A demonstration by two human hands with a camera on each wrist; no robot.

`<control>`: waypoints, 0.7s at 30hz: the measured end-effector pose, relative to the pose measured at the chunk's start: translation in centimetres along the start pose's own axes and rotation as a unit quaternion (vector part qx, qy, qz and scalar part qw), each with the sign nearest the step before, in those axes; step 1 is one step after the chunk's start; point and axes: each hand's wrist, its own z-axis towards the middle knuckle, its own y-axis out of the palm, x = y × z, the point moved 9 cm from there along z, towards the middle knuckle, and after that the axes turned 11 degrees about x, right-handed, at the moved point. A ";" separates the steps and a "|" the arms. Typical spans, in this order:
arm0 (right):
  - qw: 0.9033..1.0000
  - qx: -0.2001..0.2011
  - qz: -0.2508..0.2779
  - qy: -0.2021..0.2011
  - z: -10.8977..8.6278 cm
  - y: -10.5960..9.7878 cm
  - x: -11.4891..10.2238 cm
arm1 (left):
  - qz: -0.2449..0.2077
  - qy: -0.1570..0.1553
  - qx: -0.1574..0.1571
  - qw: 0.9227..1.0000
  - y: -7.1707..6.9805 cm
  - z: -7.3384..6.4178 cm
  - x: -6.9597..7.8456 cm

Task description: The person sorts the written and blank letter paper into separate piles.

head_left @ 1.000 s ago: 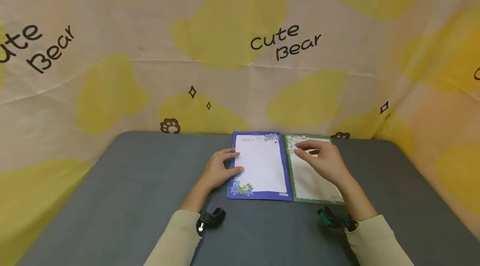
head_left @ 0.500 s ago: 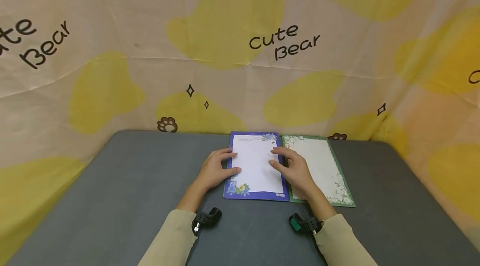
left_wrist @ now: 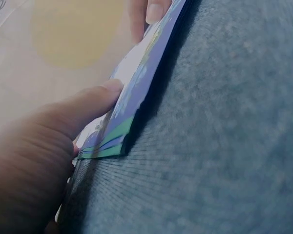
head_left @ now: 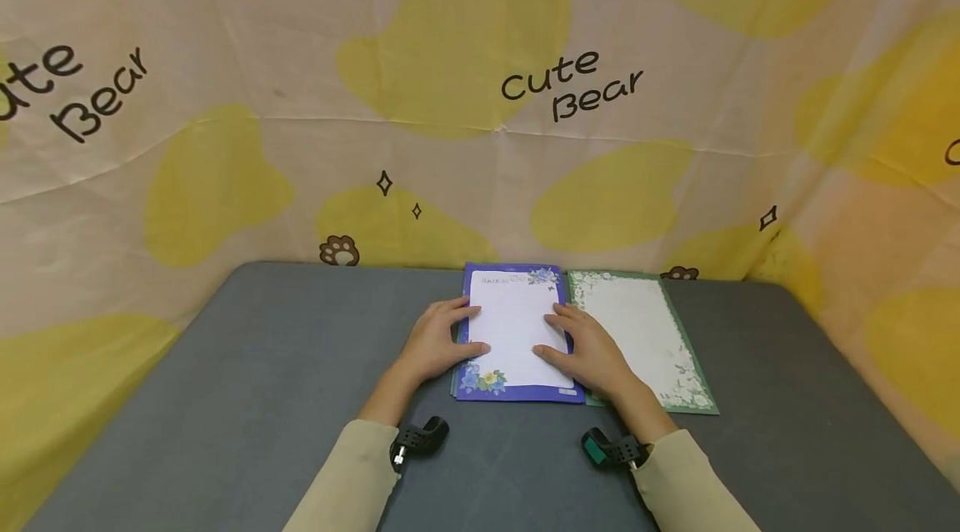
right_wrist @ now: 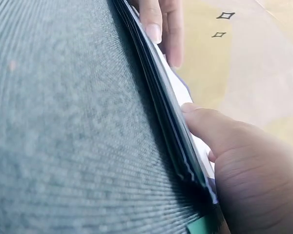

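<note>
Head view: the stack of rectangular white paper sheets with purple borders and blue printed flowers [head_left: 517, 336] lies flat on the dark grey table [head_left: 315, 348], directly between my hands, its long axis running away from me. My left hand [head_left: 433, 338] is at the left long edge and my right hand [head_left: 596, 353] at the right; both reach the stack, so neither is clearly nearer. Each hand is spread, thumb apart from fingers, pinching nothing visible. The green-bordered white rectangular paper [head_left: 637, 315] lies just beside the stack, partly beneath my right hand. Left wrist view: my left thumb [left_wrist: 95, 103] rests on the top sheet near the layered green and purple edges; my lower fingers are mostly hidden. Right wrist view: my right thumb [right_wrist: 207, 124] rests over the opposite long edge; I cannot tell how the other fingers bear on it.
</note>
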 end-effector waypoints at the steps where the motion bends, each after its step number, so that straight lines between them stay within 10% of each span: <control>1: 1.000 0.000 -0.002 -0.002 0.0 0.0 -0.1 | 0.004 0.000 -0.004 1.000 0.1 0.0 0.0; 21: 1.000 -0.006 0.004 -0.006 0.1 0.1 0.0 | 0.014 -0.015 -0.015 1.000 0.1 -0.2 0.1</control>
